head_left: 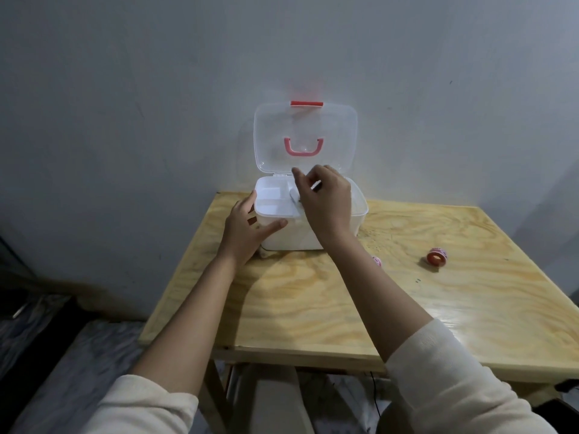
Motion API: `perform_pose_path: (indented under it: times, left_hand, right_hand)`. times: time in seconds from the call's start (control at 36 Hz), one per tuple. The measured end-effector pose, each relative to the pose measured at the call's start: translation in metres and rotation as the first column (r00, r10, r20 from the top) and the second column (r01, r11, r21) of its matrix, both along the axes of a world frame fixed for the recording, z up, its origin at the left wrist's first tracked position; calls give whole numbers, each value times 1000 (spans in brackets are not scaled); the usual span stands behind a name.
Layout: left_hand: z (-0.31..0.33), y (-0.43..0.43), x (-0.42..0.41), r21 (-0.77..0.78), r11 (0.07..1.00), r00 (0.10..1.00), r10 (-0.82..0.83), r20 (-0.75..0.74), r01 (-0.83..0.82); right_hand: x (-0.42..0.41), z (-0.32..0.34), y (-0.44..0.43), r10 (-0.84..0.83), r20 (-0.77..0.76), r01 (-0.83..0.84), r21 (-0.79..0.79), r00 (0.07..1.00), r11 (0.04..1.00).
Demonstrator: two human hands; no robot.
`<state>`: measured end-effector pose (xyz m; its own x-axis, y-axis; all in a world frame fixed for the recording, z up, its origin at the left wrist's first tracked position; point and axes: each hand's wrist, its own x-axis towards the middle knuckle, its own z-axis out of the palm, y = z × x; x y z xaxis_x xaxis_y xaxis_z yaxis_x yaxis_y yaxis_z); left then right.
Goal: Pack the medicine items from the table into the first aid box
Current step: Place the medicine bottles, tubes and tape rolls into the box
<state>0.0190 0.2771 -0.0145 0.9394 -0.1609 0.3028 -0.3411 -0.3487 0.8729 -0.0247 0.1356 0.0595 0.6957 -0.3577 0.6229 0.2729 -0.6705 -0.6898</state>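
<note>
The white first aid box (313, 236) stands at the table's far edge, its clear lid (272, 136) with a pink handle upright against the wall. A white divided tray (269, 203) sits in the top of the box. My left hand (246, 233) grips the box's front-left corner, thumb on the front wall. Over the tray, my right hand (326, 202) has its fingers curled on a small item with a white part and a dark tip; what the item is I cannot tell. A red-and-white tape roll (437, 256) lies on the table to the right. A second roll (378, 261) peeks out behind my right forearm.
The light plywood table (313, 308) stands against a grey wall. Its left edge runs close to the box. A dark patterned surface (62, 355) lies below on the left.
</note>
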Motion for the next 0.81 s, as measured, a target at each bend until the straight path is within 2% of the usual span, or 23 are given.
perform_pose_path:
  times: [0.08,0.22,0.42,0.69,0.81]
  left_hand:
    - [-1,3,-1,-61,998,999,-24,-24,22]
    - [-3,1,1,-136,991,999,12,-50,-18]
    - [-6,0,-2,-211,977,999,20,-45,-29]
    - [-7,1,1,-235,972,1000,-24,-12,20]
    - [-9,4,3,-231,972,999,-46,-17,40]
  right_hand:
    - [15,5,13,101,-20,-100,5,995,995]
    - [36,-4,25,158,-128,-167,-60,979,984]
    - [44,-17,26,119,-304,-182,-186,945,965]
    - [27,-24,11,225,-296,-308,-273,928,911]
    - [21,-21,4,228,-328,-314,-240,917,919]
